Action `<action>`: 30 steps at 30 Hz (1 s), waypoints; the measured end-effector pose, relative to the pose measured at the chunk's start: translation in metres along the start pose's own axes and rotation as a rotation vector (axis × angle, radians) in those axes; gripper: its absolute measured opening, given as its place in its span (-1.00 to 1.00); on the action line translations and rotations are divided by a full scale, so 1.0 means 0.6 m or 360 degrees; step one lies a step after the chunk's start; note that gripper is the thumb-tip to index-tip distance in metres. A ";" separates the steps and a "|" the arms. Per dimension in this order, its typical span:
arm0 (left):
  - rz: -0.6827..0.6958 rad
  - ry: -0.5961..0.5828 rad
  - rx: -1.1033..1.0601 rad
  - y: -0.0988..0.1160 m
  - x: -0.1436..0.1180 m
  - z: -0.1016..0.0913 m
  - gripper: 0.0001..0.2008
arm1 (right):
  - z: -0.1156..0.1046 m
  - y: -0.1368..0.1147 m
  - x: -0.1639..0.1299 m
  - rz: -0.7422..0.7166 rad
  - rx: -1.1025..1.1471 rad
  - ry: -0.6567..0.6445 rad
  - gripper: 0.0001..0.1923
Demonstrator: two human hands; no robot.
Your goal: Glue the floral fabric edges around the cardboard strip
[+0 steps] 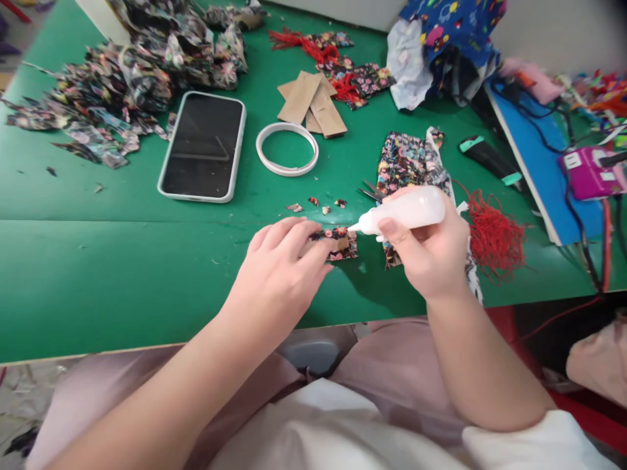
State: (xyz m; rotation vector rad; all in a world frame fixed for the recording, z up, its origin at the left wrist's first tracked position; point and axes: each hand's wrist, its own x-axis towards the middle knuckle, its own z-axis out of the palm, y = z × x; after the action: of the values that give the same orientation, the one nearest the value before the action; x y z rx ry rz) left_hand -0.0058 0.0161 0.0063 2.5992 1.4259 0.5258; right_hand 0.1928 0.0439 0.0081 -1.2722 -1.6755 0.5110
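Left hand [281, 271], half-curled, pins floral fabric [337, 233] toward table's [122, 287] near edge; right hand [435, 254] wraps squeeze bottle [416, 207]. Over-squeezing could flood fabric.

Cloth scraps [142, 78], thread [496, 235], card [300, 98], tape [289, 172] and scissors [376, 193] on a table [122, 274], and a squeeze bottle [421, 207], suggested a craft workshop.

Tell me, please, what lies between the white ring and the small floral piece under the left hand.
In the head view, a few small scraps lie on the green table between the white ring and the floral piece.
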 end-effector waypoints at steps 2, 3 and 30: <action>-0.0044 -0.0012 0.0057 -0.004 0.003 0.003 -0.66 | 0.002 -0.005 0.000 0.0036 -0.0022 -0.0055 -0.72; -0.0063 -0.0020 0.0082 -0.005 0.004 0.005 -0.63 | 0.001 -0.008 0.000 0.0056 -0.0042 -0.0097 -0.72; -0.0873 -0.0064 -0.1102 -0.004 0.028 -0.045 -0.70 | -0.041 -0.051 0.011 0.0118 0.0719 0.0361 -0.81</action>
State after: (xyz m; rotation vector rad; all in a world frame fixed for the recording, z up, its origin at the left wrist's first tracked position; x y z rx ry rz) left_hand -0.0089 0.0300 0.0347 1.6033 1.5059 0.7114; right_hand 0.1983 0.0333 0.0459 -1.0170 -1.2390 0.7152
